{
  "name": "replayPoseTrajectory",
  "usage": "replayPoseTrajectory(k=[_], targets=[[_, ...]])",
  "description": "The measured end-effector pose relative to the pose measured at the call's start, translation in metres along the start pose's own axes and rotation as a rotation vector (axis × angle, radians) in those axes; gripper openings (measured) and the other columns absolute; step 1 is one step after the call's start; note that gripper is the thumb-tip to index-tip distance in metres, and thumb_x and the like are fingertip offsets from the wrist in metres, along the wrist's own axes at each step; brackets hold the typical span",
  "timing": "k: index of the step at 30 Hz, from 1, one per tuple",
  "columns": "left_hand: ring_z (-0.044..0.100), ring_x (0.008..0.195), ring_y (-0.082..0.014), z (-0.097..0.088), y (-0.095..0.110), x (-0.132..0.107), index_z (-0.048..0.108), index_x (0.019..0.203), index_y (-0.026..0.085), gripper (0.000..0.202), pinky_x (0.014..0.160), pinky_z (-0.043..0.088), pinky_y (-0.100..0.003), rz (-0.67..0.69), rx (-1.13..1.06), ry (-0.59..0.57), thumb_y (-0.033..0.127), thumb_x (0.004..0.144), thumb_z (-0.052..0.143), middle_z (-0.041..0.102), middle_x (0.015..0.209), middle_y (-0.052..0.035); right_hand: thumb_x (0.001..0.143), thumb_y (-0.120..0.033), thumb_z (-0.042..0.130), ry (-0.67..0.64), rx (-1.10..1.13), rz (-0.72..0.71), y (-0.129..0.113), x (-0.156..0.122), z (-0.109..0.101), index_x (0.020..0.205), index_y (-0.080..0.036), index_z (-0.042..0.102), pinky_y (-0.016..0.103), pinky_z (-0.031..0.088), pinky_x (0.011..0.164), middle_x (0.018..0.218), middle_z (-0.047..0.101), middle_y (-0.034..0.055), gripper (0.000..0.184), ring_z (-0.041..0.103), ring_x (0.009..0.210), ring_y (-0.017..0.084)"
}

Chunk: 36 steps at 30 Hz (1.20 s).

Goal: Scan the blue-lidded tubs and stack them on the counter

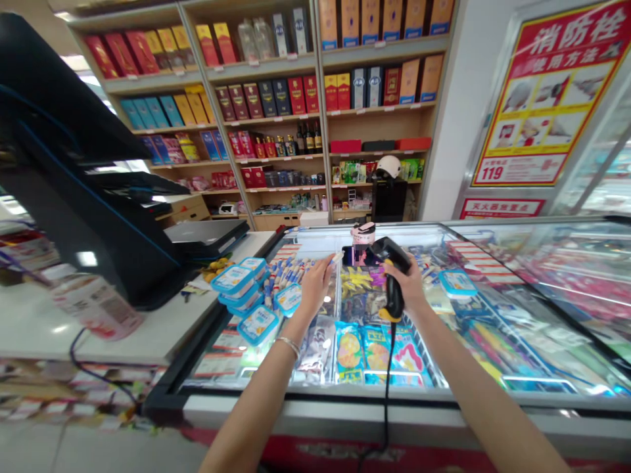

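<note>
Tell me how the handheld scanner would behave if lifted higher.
The scanner looks like hard plastic, so it should stay stiff in the right hand. Its thin, curving cord looks flexible and would probably trail below. The bulky head above a slim handle may make it slightly top-heavy.

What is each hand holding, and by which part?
The right hand holds the barcode scanner by its handle. The left hand seems to pinch a small pale item; which part cannot be told.

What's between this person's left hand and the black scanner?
In the head view, a dark, phone-like slab and some yellow goods show between the left hand and the scanner, which the right hand grips.
</note>
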<state>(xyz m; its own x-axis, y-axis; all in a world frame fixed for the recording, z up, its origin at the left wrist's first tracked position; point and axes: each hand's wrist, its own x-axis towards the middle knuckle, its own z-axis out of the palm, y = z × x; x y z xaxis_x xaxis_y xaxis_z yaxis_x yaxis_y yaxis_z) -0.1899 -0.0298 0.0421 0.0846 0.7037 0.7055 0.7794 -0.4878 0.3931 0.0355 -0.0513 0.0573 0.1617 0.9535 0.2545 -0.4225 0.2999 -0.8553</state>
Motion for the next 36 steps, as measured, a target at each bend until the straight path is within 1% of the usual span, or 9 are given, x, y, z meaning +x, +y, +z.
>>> replayPoseTrajectory(k=[3,6,10,13,19,23,27,30,36], targets=[[0.064,0.094,-0.0202,0.041,0.034,0.011,0.046,0.14,0.018,0.044,0.085,0.049,-0.031,0.076,-0.078,-0.139,0.025,0.097,0.037,0.063,0.109,-0.0115,0.05,-0.036,0.089,0.14,-0.029,-0.101,-0.039,0.02,-0.054,0.094,-0.024,0.049,0.024,0.044,0.035,0.063,0.062,-0.0055,0.06,0.055,0.04,0.013],[0.063,0.098,-0.02,0.09,0.066,0.023,0.054,0.132,0.016,0.039,0.089,0.049,-0.031,0.168,-0.15,-0.267,0.022,0.095,0.044,0.063,0.112,-0.0118,0.046,-0.031,0.089,0.239,-0.056,-0.155,-0.063,0.034,-0.126,0.089,-0.022,0.054,0.022,0.044,0.034,0.062,0.062,-0.0044,0.056,0.057,0.044,0.014],[0.065,0.1,-0.0215,0.151,0.098,0.036,0.064,0.118,0.018,0.03,0.091,0.049,-0.032,0.126,-0.188,-0.295,0.028,0.094,0.05,0.068,0.11,-0.0096,0.043,-0.029,0.088,0.392,-0.027,-0.115,-0.066,0.042,-0.208,0.081,-0.019,0.058,0.02,0.045,0.035,0.055,0.06,-0.0035,0.049,0.056,0.042,0.012],[0.064,0.105,-0.0241,0.186,0.113,0.047,0.064,0.119,0.019,0.031,0.092,0.048,-0.034,0.037,-0.176,-0.259,0.03,0.093,0.053,0.069,0.113,-0.0101,0.044,-0.029,0.086,0.472,0.006,-0.059,-0.058,0.044,-0.239,0.077,-0.018,0.059,0.018,0.043,0.033,0.052,0.059,-0.0031,0.044,0.053,0.039,0.01],[0.065,0.105,-0.0265,0.217,0.123,0.075,0.068,0.114,0.018,0.03,0.09,0.049,-0.035,-0.058,-0.116,-0.29,0.031,0.09,0.057,0.071,0.11,-0.0117,0.046,-0.03,0.087,0.469,0.01,-0.037,-0.049,0.048,-0.245,0.08,-0.019,0.058,0.018,0.044,0.036,0.053,0.061,-0.0037,0.046,0.053,0.04,0.01],[0.064,0.105,-0.0245,0.219,0.123,0.082,0.069,0.112,0.017,0.029,0.088,0.048,-0.031,-0.064,-0.081,-0.37,0.031,0.091,0.053,0.07,0.113,-0.0108,0.042,-0.03,0.089,0.445,0.028,-0.032,-0.049,0.051,-0.243,0.081,-0.018,0.057,0.018,0.045,0.036,0.054,0.061,-0.004,0.052,0.054,0.04,0.01],[0.064,0.106,-0.0218,0.217,0.126,0.08,0.063,0.123,0.018,0.039,0.09,0.047,-0.03,-0.08,-0.038,-0.432,0.034,0.099,0.036,0.069,0.117,-0.0103,0.038,-0.03,0.089,0.472,0.022,-0.016,-0.049,0.052,-0.242,0.083,-0.019,0.056,0.019,0.044,0.034,0.058,0.064,-0.0031,0.057,0.055,0.041,0.011],[0.065,0.104,-0.0222,0.216,0.13,0.078,0.065,0.119,0.018,0.043,0.088,0.048,-0.03,-0.104,0.029,-0.482,0.034,0.1,0.03,0.07,0.113,-0.0112,0.039,-0.031,0.089,0.484,0.009,-0.031,-0.048,0.052,-0.242,0.084,-0.019,0.055,0.019,0.042,0.032,0.059,0.064,-0.0033,0.058,0.054,0.04,0.01],[0.066,0.104,-0.0231,0.22,0.132,0.079,0.065,0.117,0.017,0.045,0.085,0.048,-0.031,-0.113,0.07,-0.489,0.035,0.1,0.027,0.07,0.112,-0.0121,0.039,-0.032,0.09,0.49,0.007,-0.037,-0.045,0.054,-0.244,0.086,-0.02,0.053,0.02,0.045,0.034,0.059,0.063,-0.0039,0.061,0.057,0.042,0.012]])
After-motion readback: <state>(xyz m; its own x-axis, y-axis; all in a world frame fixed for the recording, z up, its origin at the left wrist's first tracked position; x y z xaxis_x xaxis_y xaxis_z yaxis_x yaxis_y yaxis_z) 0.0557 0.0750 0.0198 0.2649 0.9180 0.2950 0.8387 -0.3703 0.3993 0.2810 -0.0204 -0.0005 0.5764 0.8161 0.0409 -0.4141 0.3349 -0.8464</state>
